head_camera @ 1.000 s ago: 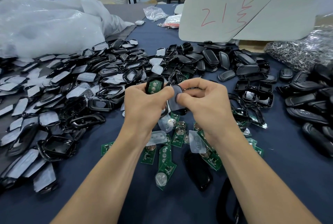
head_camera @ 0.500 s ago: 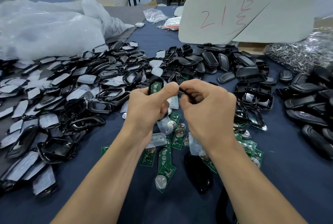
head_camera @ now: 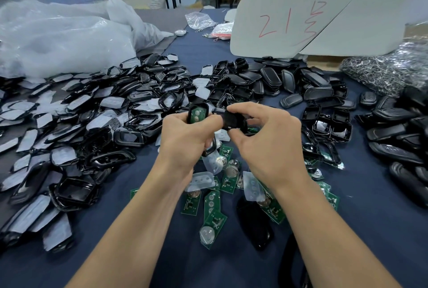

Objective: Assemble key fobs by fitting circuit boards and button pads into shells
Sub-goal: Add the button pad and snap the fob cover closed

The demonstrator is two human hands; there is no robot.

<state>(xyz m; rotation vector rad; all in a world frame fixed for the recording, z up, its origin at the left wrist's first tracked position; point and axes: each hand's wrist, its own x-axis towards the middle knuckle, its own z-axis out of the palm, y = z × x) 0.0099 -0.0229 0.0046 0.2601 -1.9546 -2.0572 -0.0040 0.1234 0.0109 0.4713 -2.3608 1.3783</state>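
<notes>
Our left hand [head_camera: 185, 136] grips a black shell [head_camera: 189, 114] with a green circuit board [head_camera: 198, 114] seated inside. Our right hand [head_camera: 266, 141] pinches a black cover piece [head_camera: 234, 121] just beside it; we can't tell if they touch. Both are above the tabletop [head_camera: 370, 229], over loose circuit boards [head_camera: 212, 206] and clear button pads [head_camera: 201, 180].

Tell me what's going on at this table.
A person is putting key fobs together by hand. The left hand grips a black shell with a green circuit board already seated in it. The right hand pinches a black piece right beside it, not yet joined to it. Loose circuit boards and clear button pads lie on the blue table below the hands, with heaps of empty shells on both sides.
</notes>
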